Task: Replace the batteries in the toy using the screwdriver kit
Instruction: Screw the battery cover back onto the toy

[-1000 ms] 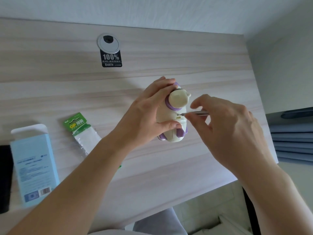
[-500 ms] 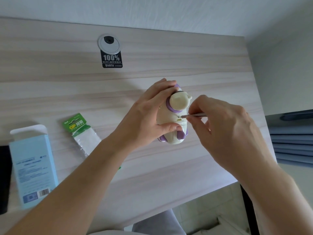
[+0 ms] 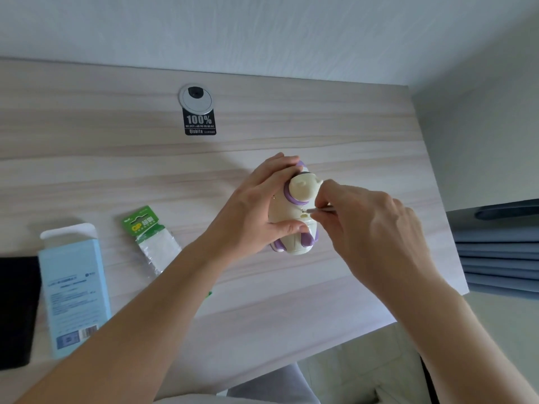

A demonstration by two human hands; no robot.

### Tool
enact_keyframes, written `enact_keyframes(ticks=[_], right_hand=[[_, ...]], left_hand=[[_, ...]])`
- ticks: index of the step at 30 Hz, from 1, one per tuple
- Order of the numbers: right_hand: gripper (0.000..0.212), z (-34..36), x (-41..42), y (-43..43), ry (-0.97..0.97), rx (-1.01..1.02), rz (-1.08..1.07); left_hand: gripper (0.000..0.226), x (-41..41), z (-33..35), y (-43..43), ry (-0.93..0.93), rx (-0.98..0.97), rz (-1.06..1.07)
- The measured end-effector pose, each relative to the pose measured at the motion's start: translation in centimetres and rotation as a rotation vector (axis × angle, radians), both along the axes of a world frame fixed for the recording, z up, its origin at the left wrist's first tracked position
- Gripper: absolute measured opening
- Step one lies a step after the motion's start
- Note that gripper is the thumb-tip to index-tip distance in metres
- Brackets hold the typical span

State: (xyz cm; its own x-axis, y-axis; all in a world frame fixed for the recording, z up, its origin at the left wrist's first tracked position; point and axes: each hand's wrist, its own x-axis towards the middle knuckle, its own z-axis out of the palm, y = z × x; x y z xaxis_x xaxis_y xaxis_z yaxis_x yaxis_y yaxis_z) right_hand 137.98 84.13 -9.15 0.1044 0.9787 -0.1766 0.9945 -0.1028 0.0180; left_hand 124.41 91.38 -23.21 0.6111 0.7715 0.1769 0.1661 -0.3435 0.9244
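While it is held down at the surface of the pale wood-grain desk (image 3: 116, 170), right of the desk's middle, the toy (image 3: 287, 212) lies with its head toward 12 o'clock and its feet toward 6; it has a cream body, a purple collar and purple feet. Left hand (image 3: 250, 217): enters from 7 o'clock, fingers curled over the toy's far side, thumb pressed on its near flank, gripping the toy. Right hand (image 3: 367, 228): enters from 4 o'clock, fingertips bunched, pinching a thin metal screwdriver (image 3: 322, 210); the shaft runs level from 3 o'clock, its tip touching the toy's body just below the collar, and what the tip sits in is too small to tell. Battery pack (image 3: 145, 228): green card header, clear blister, flat on the desk at 9 o'clock of the toy, well apart from it, near end hidden behind the left forearm. Light blue box (image 3: 73, 287): end flap open, flat at 8 o'clock. Black object (image 3: 14, 310): at the left edge of view, just beside the box, kind unclear. Round grey cable grommet (image 3: 195, 99): set in the desk at 11 o'clock, a black "100%" sticker (image 3: 199, 122) at its near edge. Blue fabric (image 3: 501, 263): in folds, off the desk's right end, at 3 o'clock
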Motion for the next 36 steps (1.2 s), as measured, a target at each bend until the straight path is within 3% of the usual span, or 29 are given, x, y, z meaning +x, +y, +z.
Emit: enact_keyframes(ticks=[6, 10, 12, 16, 19, 23, 26, 32, 34, 36], right_hand=[[0.046, -0.7, -0.4, 0.2, -0.083, 0.116, -0.086], [0.013, 0.1, 0.2, -0.4, 0.169, 0.002, -0.084], [0.012, 0.3, 0.0, -0.6, 0.156, 0.03, -0.041], [0.04, -0.7, 0.1, -0.4, 0.005, -0.018, -0.143], [0.051, -1.2, 0.3, -0.8, -0.001, 0.034, -0.196], [0.017, -0.4, 0.7, -1.3, 0.183, 0.044, -0.121], [0.009, -0.4, 0.3, -1.5, 0.104, 0.107, 0.013], [0.054, -0.4, -0.8, -0.7, -0.055, 0.098, -0.066], [0.047, -0.5, -0.6, -0.7, -0.032, 0.104, -0.084], [0.019, -0.7, -0.3, -0.8, 0.015, 0.042, -0.056]], left_hand=[[0.075, -0.5, 0.7, 0.2, 0.002, 0.011, -0.002], [0.076, -0.4, 1.2, 0.1, 0.008, 0.012, 0.001], [0.077, -0.5, 1.3, 0.1, 0.015, 0.003, 0.004], [0.075, -0.8, 1.2, 0.0, 0.028, 0.007, 0.012], [0.075, -0.9, 1.3, -0.2, 0.032, -0.003, 0.015], [0.074, -0.3, 1.5, -0.2, 0.017, 0.013, 0.011], [0.073, -0.3, 1.5, -0.3, 0.02, 0.002, 0.008], [0.071, -0.1, 1.6, -0.5, 0.003, -0.018, 0.022], [0.07, -0.1, 1.4, -0.6, 0.001, -0.018, 0.027], [0.071, -0.1, 1.2, -0.6, 0.006, -0.017, 0.028]])
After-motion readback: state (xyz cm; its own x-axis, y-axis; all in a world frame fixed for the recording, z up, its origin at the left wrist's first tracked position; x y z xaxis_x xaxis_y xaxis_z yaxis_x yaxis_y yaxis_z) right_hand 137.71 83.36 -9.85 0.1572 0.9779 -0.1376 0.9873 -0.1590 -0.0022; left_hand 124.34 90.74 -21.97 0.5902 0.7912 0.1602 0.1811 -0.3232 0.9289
